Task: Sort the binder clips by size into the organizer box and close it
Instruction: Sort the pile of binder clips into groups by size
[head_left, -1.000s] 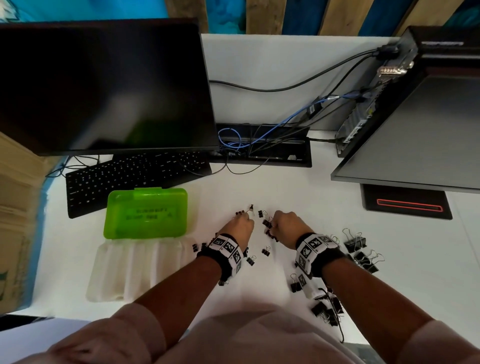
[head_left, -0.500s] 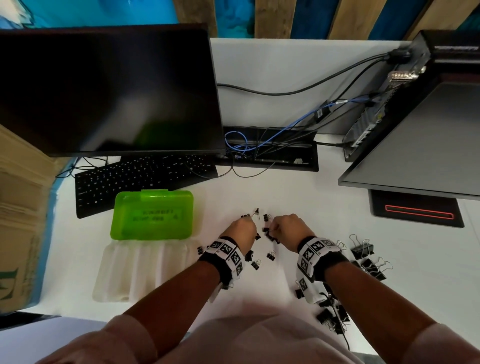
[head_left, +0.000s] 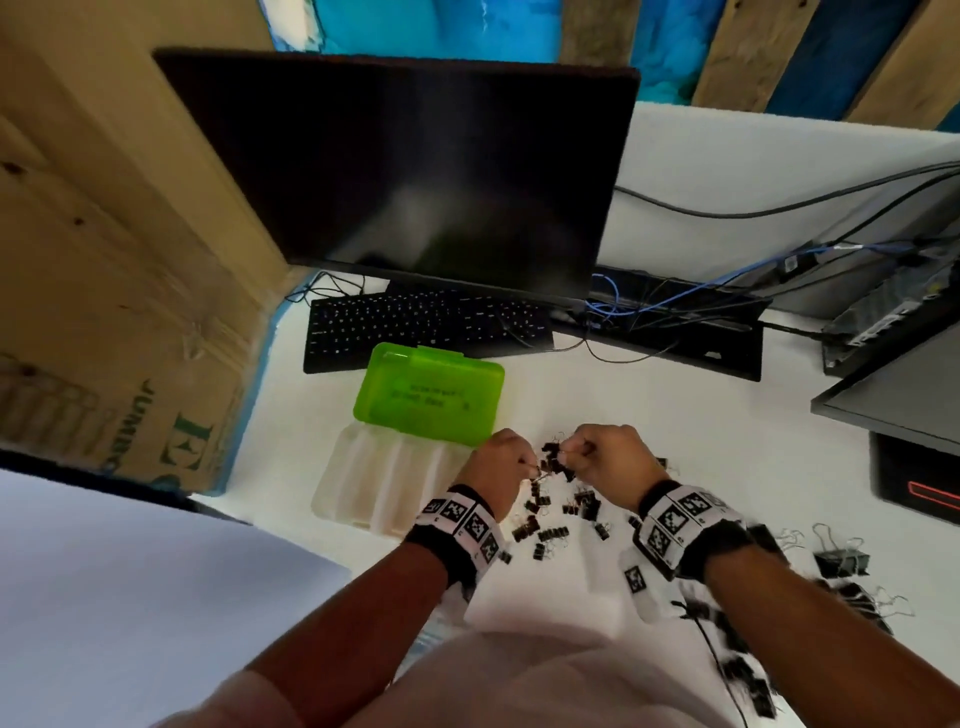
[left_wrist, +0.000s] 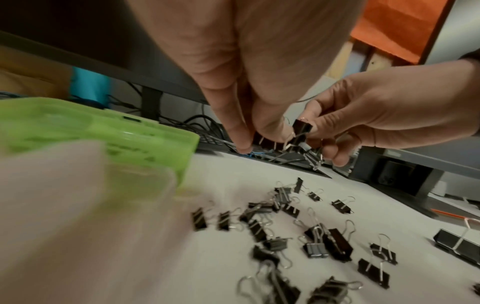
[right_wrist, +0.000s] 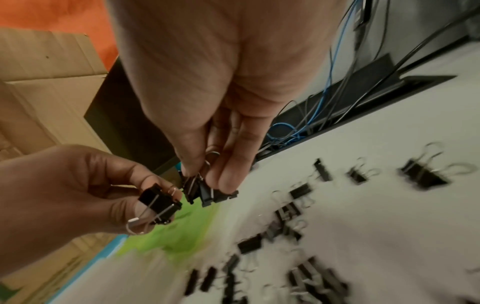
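Observation:
Both hands hover close together above the white desk, just right of the organizer box. My left hand (head_left: 519, 465) (left_wrist: 249, 142) pinches a small black binder clip (right_wrist: 159, 203) by its body and wire handles. My right hand (head_left: 571, 452) (right_wrist: 205, 174) grips a small bunch of black clips (right_wrist: 207, 192) at its fingertips. The box lies open, its green lid (head_left: 431, 395) flipped back and its clear compartmented base (head_left: 384, 483) nearest me. Several small clips (head_left: 545, 525) (left_wrist: 259, 224) lie scattered under the hands.
Larger binder clips (head_left: 841, 558) lie at the right, and more run along the near right edge (head_left: 743, 670). A keyboard (head_left: 426, 325) and monitor (head_left: 415, 171) stand behind the box. A cardboard carton (head_left: 114, 312) borders the desk's left; cables (head_left: 675, 306) cross at the back.
Both hands have lifted off the desk with clips and drawn together nearer the open box. The head view has swung left, so the carton now fills the left side.

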